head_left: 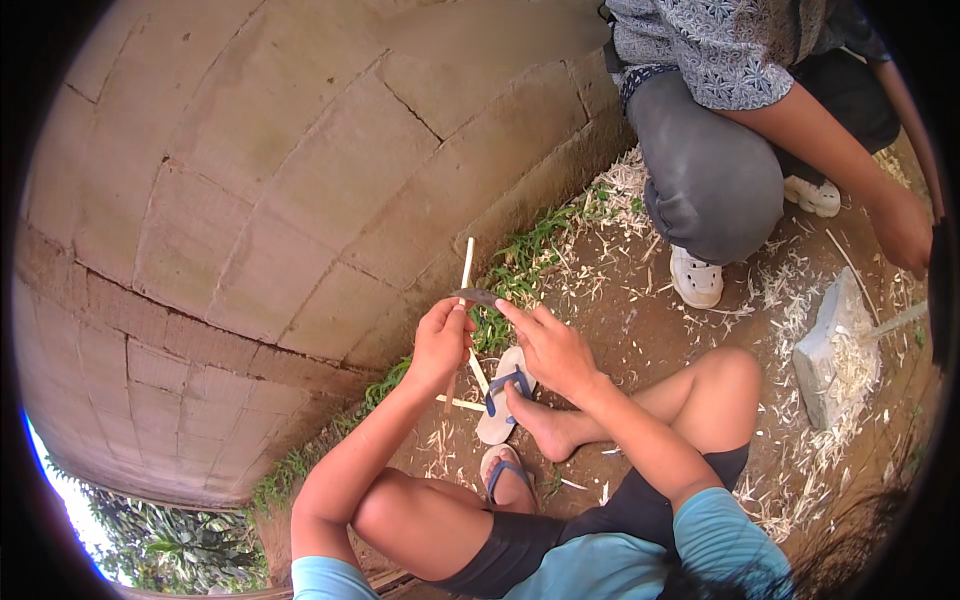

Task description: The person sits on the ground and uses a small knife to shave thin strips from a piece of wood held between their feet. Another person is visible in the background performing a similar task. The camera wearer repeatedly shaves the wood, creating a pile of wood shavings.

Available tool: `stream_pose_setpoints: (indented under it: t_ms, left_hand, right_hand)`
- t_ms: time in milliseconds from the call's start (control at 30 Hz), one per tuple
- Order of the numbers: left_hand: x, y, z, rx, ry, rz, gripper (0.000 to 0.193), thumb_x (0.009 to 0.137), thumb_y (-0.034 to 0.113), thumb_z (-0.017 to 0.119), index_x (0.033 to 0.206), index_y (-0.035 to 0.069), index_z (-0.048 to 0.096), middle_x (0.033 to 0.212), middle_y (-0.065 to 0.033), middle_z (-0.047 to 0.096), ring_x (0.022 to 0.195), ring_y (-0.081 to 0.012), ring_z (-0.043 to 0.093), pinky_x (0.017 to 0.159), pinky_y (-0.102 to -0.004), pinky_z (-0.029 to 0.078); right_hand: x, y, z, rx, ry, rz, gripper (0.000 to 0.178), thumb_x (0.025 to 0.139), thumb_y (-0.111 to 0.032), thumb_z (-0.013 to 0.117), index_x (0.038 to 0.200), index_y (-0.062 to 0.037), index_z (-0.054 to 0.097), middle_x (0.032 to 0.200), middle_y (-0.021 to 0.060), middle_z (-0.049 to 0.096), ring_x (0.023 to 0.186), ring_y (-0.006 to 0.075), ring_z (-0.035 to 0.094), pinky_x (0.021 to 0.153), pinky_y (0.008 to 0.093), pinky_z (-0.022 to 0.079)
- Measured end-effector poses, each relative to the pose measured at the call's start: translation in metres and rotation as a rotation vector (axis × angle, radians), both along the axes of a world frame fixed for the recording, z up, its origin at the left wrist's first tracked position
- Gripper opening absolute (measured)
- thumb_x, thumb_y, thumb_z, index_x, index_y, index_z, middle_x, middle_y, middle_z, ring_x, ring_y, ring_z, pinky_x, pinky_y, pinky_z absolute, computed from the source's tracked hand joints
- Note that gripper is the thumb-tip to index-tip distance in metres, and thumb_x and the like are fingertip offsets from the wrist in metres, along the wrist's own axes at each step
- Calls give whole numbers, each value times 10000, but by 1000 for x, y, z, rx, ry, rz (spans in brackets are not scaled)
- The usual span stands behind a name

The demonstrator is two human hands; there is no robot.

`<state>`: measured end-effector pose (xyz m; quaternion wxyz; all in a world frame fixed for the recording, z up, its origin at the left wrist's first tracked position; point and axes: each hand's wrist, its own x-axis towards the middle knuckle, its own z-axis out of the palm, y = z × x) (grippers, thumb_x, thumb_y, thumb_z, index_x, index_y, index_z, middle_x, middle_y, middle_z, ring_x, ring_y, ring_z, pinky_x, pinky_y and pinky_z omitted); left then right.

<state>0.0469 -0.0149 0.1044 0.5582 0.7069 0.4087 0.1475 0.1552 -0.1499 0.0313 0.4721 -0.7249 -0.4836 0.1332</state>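
While the person sits on the bare ground (pixel 610 300) with both knees bent, the two hands meet out in front, close to the block wall (pixel 300 200). From where I stand, the left hand (pixel 440 345) is closed around a thin pale stick (pixel 468 262), whose upper end pokes up above the fingers. Across that stick, just over the left hand, lies a dark curved blade (pixel 480 297). The right hand (pixel 550 345) reaches in with fingertips touching the blade's right end; its other fingers are bent, and I can't tell whether they grip anything. Below the hands, a loose sandal (pixel 497 420) lies by the bare right foot (pixel 545 430), while the left foot wears its mate (pixel 507 478). Grass (pixel 540 238) grows along the foot of the wall, with pale shavings (pixel 625 180) scattered nearby. Over on the right, more shavings lie on and around a grey block (pixel 826 330), and a co-worker (pixel 710 150) in grey trousers and white clogs (pixel 696 280) squats just beyond it.
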Motion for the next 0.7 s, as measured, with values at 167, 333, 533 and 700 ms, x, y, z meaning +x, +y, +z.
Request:
stream_pose_setpoints:
  t_ms: [167, 333, 533, 700]
  left_hand:
    - [-2, 6, 0, -28, 7, 13, 183, 964, 195, 435, 1022, 53, 533, 751, 8, 520, 539, -62, 444, 425, -236, 368]
    - [-2, 4, 2, 24, 34, -2, 173, 958, 181, 439, 926, 55, 555, 672, 28, 480, 491, -49, 404, 403, -239, 332]
    - [-7, 3, -24, 499, 159, -3, 247, 951, 167, 440, 884, 5, 615, 573, 19, 488, 518, -58, 424, 471, -266, 362]
    - [0, -6, -21, 614, 193, 7, 220, 906, 138, 465, 818, -32, 574, 631, -244, 538, 575, -385, 551, 566, -423, 434]
  right_hand:
    - [0, 1, -1, -26, -45, -11, 471, 892, -142, 486, 1343, -277, 470, 873, 106, 561, 687, 348, 608, 610, 449, 508]
    - [-3, 3, -7, -60, -61, -24, 496, 878, -131, 486, 1346, -294, 469, 845, 102, 545, 675, 346, 600, 610, 455, 505]
    - [-14, 4, -12, -127, -59, -44, 523, 865, -115, 486, 1350, -310, 464, 839, 108, 536, 679, 358, 597, 613, 464, 503]
    - [-10, 8, -21, -158, -95, -34, 600, 843, -86, 481, 1394, -309, 400, 877, 143, 535, 662, 378, 617, 598, 489, 512]
